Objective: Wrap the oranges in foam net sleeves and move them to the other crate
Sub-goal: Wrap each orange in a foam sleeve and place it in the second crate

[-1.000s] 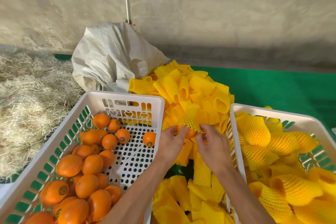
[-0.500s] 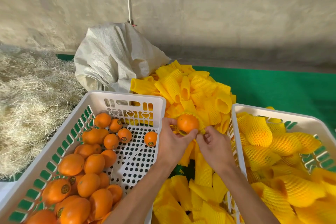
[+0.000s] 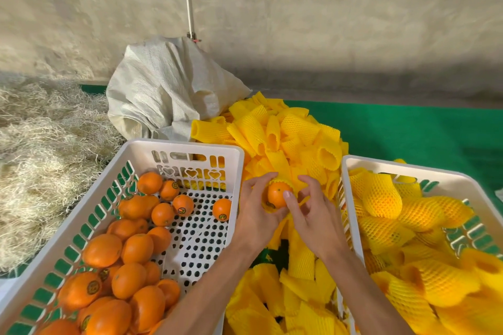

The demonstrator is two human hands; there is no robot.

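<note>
Grip of both hands (image 3: pixel 288 215) cups round orange (image 3: pixel 276 193) in ribbed foam sleeve (image 3: pixel 283 182).

My left hand (image 3: pixel 254 215) covers the near side of the orange (image 3: pixel 277 193) — I can't tell how far the sleeve (image 3: pixel 281 181) reaches behind it. The left crate (image 3: pixel 187 148) and right crate (image 3: pixel 408 168) are cut off by the bottom edge. The fruit stickers (image 3: pixel 181 210) are too small to read — wrapped fruit at bottom right blurs.
</note>
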